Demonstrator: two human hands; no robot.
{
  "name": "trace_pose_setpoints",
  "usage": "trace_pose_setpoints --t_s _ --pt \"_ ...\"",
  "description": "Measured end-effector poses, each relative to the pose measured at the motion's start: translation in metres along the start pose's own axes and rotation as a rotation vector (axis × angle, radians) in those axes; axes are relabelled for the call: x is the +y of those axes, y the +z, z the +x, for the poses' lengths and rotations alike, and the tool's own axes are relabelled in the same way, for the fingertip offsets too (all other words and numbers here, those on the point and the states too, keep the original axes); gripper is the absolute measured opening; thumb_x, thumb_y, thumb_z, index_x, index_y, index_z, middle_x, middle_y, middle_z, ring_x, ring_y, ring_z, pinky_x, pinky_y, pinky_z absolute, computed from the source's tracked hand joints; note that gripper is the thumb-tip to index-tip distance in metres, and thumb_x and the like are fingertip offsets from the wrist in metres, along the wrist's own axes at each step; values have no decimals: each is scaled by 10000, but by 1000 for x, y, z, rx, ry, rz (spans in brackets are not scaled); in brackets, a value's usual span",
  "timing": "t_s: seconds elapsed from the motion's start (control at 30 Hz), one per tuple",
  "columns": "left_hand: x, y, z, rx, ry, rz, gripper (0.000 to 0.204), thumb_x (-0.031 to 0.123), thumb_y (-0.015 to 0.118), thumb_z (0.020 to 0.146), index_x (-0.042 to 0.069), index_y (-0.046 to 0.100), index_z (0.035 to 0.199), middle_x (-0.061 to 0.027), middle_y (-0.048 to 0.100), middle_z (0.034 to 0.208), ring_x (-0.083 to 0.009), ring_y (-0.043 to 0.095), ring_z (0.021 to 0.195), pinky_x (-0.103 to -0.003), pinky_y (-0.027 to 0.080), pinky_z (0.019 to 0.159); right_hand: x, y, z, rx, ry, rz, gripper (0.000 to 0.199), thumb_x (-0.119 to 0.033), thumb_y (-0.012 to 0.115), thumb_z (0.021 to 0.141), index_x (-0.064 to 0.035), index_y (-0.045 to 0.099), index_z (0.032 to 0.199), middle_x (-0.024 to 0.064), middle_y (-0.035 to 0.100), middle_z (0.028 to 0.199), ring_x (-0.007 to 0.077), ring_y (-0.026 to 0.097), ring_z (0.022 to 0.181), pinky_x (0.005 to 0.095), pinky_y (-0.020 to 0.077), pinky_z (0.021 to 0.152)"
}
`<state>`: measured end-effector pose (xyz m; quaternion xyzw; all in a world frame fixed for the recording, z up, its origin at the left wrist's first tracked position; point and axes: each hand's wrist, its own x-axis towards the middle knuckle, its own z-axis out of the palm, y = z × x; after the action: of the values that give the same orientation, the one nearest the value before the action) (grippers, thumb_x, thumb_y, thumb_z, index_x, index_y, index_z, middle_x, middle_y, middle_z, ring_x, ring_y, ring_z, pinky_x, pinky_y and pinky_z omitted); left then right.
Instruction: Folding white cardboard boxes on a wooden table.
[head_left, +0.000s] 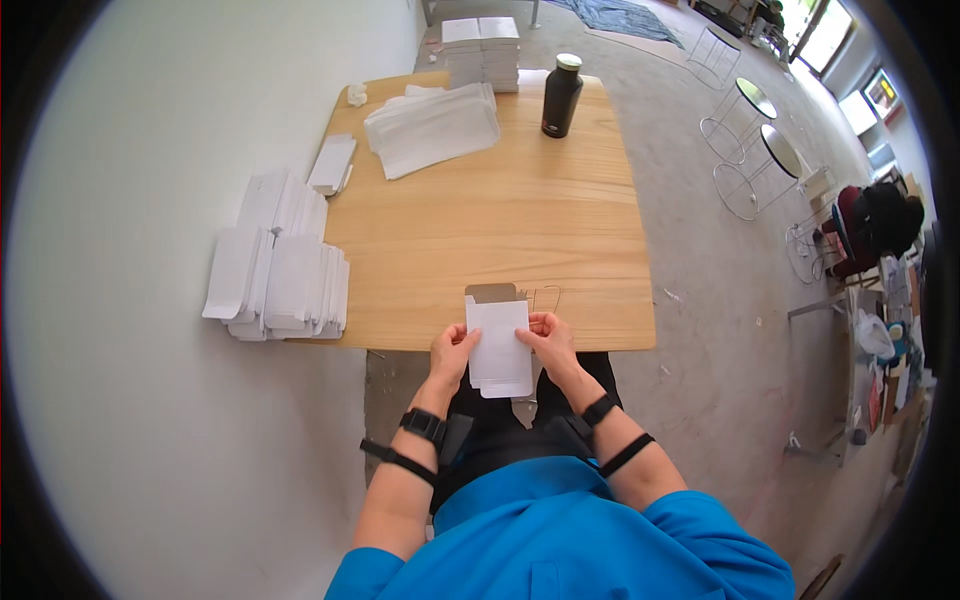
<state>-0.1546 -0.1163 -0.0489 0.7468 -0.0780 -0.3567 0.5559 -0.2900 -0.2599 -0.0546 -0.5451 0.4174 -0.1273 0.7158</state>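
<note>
A flattened white carton (502,345) with a brown inner flap at its far end is held in front of me, over the table's near edge. My left hand (455,352) pinches its left side, thumb on top. On the opposite side, my right hand (548,340) grips the edge, also with the thumb on the white face. The fingers beneath the carton are partly hidden. Stacks of flat white cartons (300,285) stand at the table's left edge, left of my left hand.
The wooden table (480,215) holds a black bottle (562,100), white paper sheets (435,130), a pile of white boxes (481,55), a small carton stack (332,163) and a crumpled tissue (357,95). Stools (780,150) stand right. A person (865,225) sits beside a cluttered bench (875,370).
</note>
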Motion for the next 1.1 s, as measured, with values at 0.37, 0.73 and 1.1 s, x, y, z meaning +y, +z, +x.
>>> trace_pose_setpoints --t_s 0.37,0.73,1.1 --pt "96 3 -112 -12 647 241 109 44 733 870 -21 726 957 -44 690 800 -101 608 713 -258 489 641 -124 -15 -90 122 -1088 -788 468 -157 841 700 -67 589 1085 88 608 1090 311 574 1006 414 435 861" --pt "101 12 -143 133 759 761 636 240 794 813 1 514 1332 -175 593 1192 -283 568 1097 -453 417 950 -118 -15 -116 -93 -831 -795 221 -186 710 857 -27 559 881 152 621 798 357 608 765 436 452 733" --pt "98 24 -159 171 732 975 1309 454 915 573 -35 146 1512 -238 276 1488 -405 295 1363 -563 219 1127 -149 2 -115 -66 -739 -932 216 -179 669 907 -36 552 1019 134 678 740 344 650 688 395 448 772"
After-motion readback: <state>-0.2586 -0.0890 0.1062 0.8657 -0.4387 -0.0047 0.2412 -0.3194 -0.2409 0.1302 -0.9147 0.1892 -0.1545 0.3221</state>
